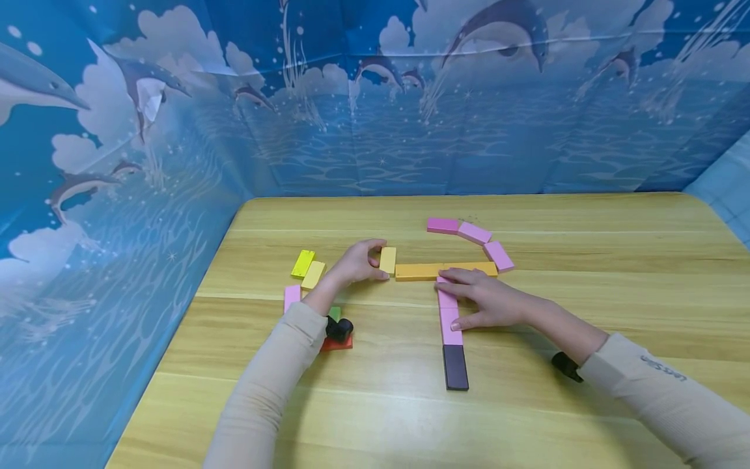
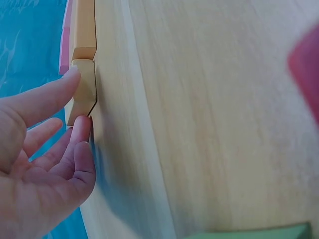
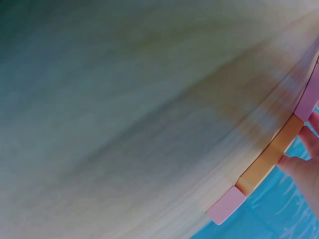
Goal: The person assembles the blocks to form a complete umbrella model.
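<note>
My left hand (image 1: 354, 264) pinches a pale yellow block (image 1: 388, 260) between thumb and fingers. This block stands crosswise at the left end of a row of orange blocks (image 1: 415, 272); in the left wrist view its far end meets an orange block (image 2: 84, 27). Spread fingers of my right hand (image 1: 489, 299) rest across a column of pink blocks (image 1: 448, 316) that runs from the orange row toward me. The right fingertips lie right at the orange row's near edge. Below the pink column lies a black block (image 1: 455, 368), end to end with it.
From the orange row's right end, pink blocks (image 1: 499, 256) curve back to a magenta block (image 1: 443, 225). Left of my left wrist lie a bright yellow block (image 1: 303, 264), a paler one (image 1: 313, 275) and a pink block (image 1: 291, 296). Green (image 1: 335, 313) and red blocks (image 1: 338, 345) are partly hidden.
</note>
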`<state>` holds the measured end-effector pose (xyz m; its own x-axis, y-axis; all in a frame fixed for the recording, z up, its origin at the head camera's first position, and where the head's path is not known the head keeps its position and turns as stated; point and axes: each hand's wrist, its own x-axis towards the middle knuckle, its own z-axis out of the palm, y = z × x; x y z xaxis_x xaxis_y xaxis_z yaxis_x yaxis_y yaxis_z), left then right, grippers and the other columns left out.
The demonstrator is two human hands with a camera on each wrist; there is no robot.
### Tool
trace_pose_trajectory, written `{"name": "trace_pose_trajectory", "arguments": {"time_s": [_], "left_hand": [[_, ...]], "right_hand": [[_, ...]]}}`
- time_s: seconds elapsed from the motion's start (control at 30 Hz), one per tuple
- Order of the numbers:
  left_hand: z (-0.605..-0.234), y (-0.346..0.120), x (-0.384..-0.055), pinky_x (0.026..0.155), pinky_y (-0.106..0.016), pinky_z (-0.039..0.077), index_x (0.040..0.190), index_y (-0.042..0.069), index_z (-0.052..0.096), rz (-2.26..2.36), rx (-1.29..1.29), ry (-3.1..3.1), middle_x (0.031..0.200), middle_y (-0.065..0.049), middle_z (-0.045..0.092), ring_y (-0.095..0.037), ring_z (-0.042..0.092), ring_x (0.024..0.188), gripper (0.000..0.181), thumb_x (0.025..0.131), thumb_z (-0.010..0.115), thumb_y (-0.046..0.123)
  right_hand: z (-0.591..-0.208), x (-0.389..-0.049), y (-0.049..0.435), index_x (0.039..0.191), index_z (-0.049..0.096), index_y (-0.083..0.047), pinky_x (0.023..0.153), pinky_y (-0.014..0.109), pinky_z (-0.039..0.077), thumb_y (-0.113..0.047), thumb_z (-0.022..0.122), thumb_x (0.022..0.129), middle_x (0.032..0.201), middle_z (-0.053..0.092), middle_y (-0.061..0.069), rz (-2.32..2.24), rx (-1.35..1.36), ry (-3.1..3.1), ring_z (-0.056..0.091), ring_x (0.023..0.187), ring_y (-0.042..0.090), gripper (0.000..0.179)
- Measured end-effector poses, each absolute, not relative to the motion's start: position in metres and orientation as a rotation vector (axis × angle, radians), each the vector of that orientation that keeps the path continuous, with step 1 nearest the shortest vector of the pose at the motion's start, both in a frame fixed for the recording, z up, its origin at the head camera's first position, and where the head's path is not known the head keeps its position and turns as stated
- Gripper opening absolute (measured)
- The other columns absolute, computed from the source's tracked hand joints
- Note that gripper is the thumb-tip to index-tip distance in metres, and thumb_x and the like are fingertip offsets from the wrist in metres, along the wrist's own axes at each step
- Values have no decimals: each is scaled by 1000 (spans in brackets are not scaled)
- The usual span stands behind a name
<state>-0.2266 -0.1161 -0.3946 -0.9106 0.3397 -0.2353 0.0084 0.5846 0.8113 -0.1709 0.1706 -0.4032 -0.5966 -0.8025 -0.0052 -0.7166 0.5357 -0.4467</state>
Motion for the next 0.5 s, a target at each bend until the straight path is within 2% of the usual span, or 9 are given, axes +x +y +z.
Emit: {"name": "trace_pose_trajectory", "arguments": {"time_s": [0.3, 0.5], "left_hand": [[-392, -121, -224, 64, -25, 46, 140, 6, 41, 1293, 254, 2415, 136, -13, 44, -24, 54, 100, 72, 77, 74, 0], [-389, -127, -222, 76, -28, 48, 140, 4, 41, 1294, 288, 2415, 134, -13, 47, -25, 54, 104, 69, 79, 72, 2]], "right_hand": [[-404, -171, 170, 139, 43, -2, 102, 54, 27, -42, 70, 80, 145, 32, 21, -597, -1299, 2568, 28, 133, 39, 76], [-404, -171, 171, 139, 42, -2, 102, 55, 27, -42, 70, 80, 145, 33, 21, -596, -1294, 2570, 28, 132, 39, 76]]}}
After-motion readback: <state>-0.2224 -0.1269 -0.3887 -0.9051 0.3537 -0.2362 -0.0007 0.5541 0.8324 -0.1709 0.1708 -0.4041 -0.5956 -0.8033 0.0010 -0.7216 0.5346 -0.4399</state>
